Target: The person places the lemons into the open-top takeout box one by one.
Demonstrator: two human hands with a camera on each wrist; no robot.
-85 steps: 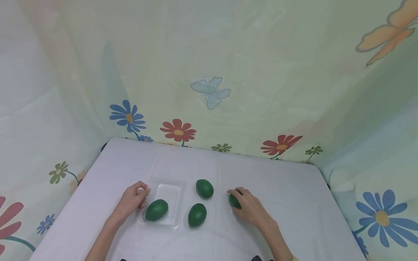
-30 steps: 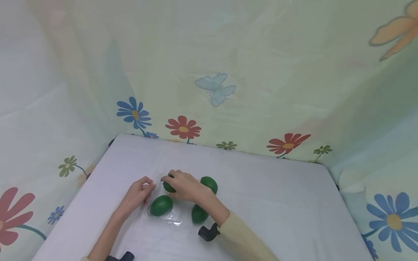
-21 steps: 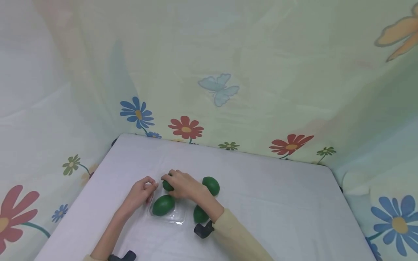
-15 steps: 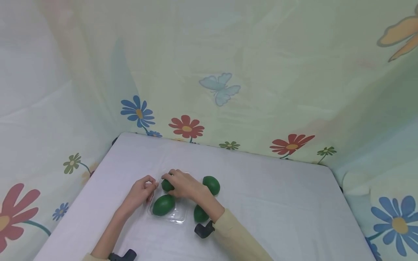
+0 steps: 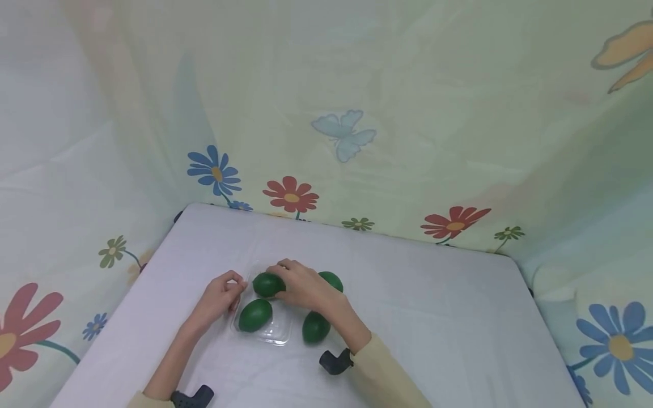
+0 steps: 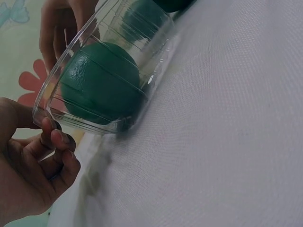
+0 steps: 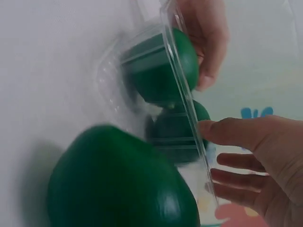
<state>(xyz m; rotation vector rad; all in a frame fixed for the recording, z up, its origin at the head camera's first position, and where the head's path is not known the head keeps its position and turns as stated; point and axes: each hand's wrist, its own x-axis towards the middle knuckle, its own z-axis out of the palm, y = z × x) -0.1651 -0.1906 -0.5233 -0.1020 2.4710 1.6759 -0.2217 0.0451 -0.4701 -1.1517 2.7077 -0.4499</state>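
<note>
My left hand [image 5: 218,299] pinches the left rim of a clear plastic box [image 5: 278,341]; the left wrist view has thumb and fingertips at the box's corner [image 6: 40,116]. Two green lemon-shaped fruits lie inside, a front one [image 5: 255,315] and a back one [image 5: 267,285]. My right hand [image 5: 308,289] hovers over the box's right side, fingertips right beside the back fruit. In the right wrist view its thumb [image 7: 227,132] is at the rim and its fingers are loosely spread, gripping nothing.
Two more green fruits stand on the white cloth right of the box: a near one [image 5: 316,327] and a far one [image 5: 331,279], partly behind my right hand. Black wrist mounts [image 5: 335,361] jut from both sleeves. A flowered curtain [image 5: 398,113] rises behind the table.
My right hand has brought a green fruit from the right into the box, then loosened its fingers and drawn back slightly right. My left hand has kept to the rim.
</note>
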